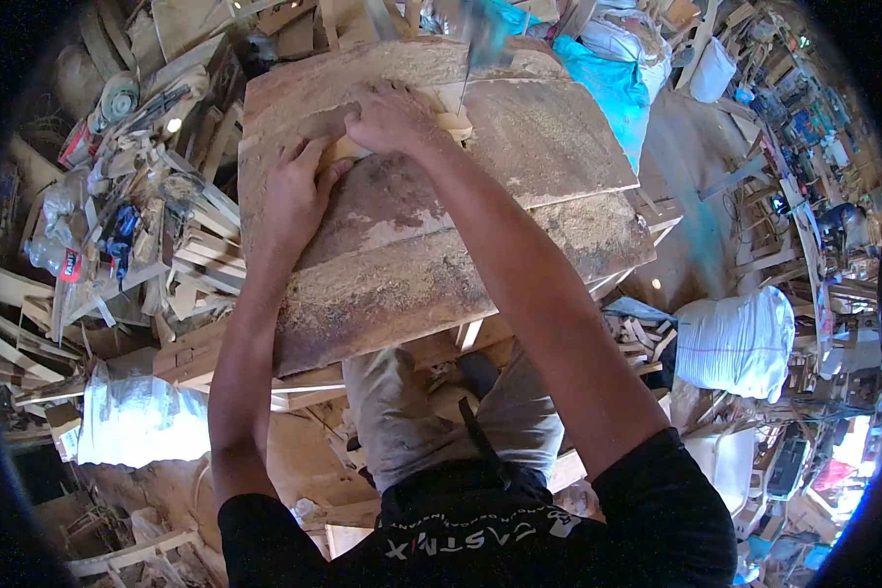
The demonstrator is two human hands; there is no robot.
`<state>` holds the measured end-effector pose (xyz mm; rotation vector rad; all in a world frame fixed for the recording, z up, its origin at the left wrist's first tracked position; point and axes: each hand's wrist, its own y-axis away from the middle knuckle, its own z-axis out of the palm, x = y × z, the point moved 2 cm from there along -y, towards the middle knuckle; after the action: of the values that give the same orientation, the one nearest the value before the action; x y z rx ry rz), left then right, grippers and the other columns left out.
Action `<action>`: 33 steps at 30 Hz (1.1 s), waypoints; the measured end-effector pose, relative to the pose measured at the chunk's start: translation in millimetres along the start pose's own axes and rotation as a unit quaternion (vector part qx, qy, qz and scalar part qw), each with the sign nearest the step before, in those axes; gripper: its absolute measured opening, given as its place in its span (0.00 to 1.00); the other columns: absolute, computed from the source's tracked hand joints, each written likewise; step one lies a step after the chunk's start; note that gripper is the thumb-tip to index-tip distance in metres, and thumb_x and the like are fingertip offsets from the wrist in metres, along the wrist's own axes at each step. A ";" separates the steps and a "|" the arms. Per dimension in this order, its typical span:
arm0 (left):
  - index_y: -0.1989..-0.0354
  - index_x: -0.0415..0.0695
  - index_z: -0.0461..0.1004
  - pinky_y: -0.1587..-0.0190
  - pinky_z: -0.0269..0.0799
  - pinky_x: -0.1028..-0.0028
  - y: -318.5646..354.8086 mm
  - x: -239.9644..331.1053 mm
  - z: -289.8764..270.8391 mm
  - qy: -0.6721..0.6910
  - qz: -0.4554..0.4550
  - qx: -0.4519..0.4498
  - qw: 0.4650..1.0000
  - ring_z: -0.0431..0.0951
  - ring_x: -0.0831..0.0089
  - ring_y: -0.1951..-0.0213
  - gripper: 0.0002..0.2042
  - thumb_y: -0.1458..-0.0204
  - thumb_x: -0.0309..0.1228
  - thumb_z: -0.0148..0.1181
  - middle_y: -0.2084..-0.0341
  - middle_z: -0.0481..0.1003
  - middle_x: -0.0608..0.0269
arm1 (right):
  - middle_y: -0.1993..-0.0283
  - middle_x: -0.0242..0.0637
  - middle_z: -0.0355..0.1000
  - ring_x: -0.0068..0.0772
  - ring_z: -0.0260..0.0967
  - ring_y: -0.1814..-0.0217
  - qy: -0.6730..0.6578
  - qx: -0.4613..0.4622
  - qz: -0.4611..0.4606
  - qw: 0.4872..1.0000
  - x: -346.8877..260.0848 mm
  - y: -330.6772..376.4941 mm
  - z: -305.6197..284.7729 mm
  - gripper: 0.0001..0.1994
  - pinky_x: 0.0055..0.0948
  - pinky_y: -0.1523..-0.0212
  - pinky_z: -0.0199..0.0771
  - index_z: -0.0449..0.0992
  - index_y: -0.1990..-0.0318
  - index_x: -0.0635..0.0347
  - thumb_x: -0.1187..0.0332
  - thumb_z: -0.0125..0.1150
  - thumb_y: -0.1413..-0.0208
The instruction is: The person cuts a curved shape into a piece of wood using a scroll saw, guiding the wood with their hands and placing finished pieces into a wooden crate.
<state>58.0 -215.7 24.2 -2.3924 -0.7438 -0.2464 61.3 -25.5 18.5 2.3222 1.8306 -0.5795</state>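
A small pale piece of wood (455, 124) lies on the worn wooden work table (549, 137), its far end beside a thin upright saw blade (464, 90). My left hand (302, 181) grips the near-left end of the piece, thumb and fingers closed about it. Farther along, my right hand (390, 120) rests on top with its fingers bent over the wood, a short way left of the blade. My right hand hides the middle of the piece. Sawdust covers much of the table around the blade.
Wood offcuts (211, 245) are heaped at the left, with a plastic bottle (54, 257) among them. A turquoise sack (612, 88) stands by the table's far right corner. White sacks (735, 341) sit on both sides. A blurred blue-green shape (487, 39) hangs above the blade.
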 end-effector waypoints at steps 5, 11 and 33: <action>0.47 0.37 0.77 0.47 0.72 0.52 1.2 6.6 -1.2 0.026 0.005 0.020 0.999 0.76 0.39 0.50 0.19 0.41 0.36 0.67 0.53 0.77 0.40 | 0.23 0.57 0.57 0.58 0.53 0.20 0.014 0.006 0.008 1.000 4.6 -1.7 3.8 0.32 0.51 0.20 0.48 0.62 0.26 0.57 0.53 0.46 0.36; 0.46 0.37 0.77 0.48 0.72 0.51 2.9 -0.8 2.7 0.045 -0.021 -0.005 0.999 0.76 0.39 0.50 0.19 0.41 0.36 0.67 0.53 0.76 0.40 | 0.22 0.54 0.57 0.57 0.52 0.20 0.007 0.017 0.002 1.000 2.4 -3.2 4.6 0.32 0.51 0.20 0.49 0.63 0.26 0.56 0.53 0.46 0.36; 0.47 0.38 0.78 0.47 0.71 0.52 2.6 -9.2 12.7 0.032 0.001 0.030 0.999 0.74 0.40 0.52 0.18 0.43 0.34 0.68 0.54 0.77 0.44 | 0.26 0.56 0.63 0.59 0.58 0.23 -0.008 0.042 -0.005 0.999 0.3 -3.9 0.3 0.31 0.53 0.23 0.53 0.67 0.29 0.57 0.53 0.47 0.37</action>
<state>51.8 -213.9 9.7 -2.3167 -0.7096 -0.2950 57.6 -24.3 18.7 2.3556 1.8467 -0.6865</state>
